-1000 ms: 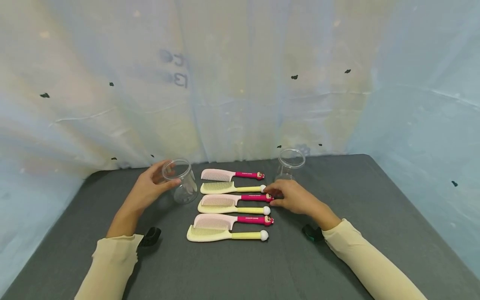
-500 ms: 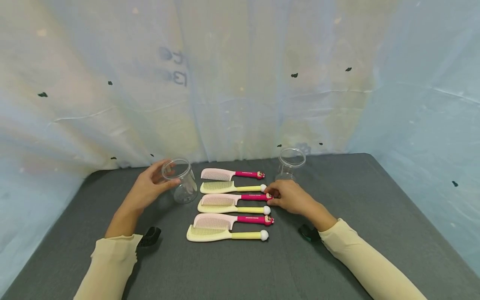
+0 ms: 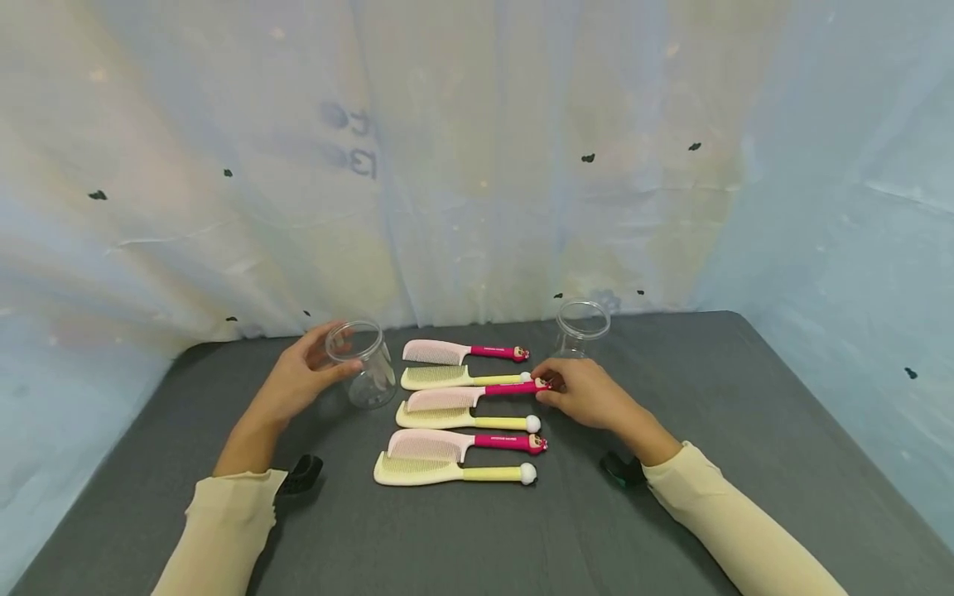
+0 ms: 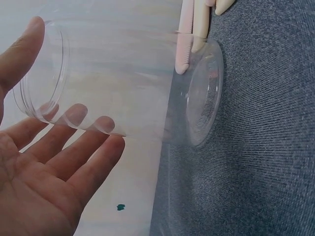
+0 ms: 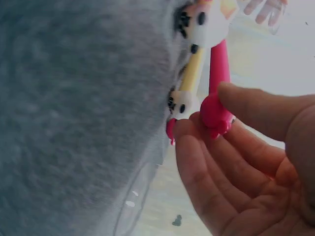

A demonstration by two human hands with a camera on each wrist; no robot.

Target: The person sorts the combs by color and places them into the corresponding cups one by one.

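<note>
My left hand [image 3: 328, 358] holds a clear open jar [image 3: 367, 372] near its rim, thumb in front and fingers behind; in the left wrist view the jar [image 4: 128, 73] stands on the grey table with my fingers [image 4: 74, 152] against its wall. My right hand [image 3: 547, 387] pinches the red handle end of a pink comb [image 3: 447, 398], the third in a row of several pink and cream combs. That comb's handle is raised a little. In the right wrist view my thumb and fingers [image 5: 206, 147] close on the red handle tip [image 5: 215, 110].
A second clear jar [image 3: 582, 327] stands just behind my right hand. Other combs lie in the row: a pink one [image 3: 462, 352] at the back, a cream one [image 3: 450, 473] at the front. A pale plastic sheet [image 3: 477, 165] hangs behind the grey table [image 3: 745, 397].
My right hand has taken the pink comb's handle end in a pinch and raised it slightly, so the comb now slants. My left hand stays on the jar.
</note>
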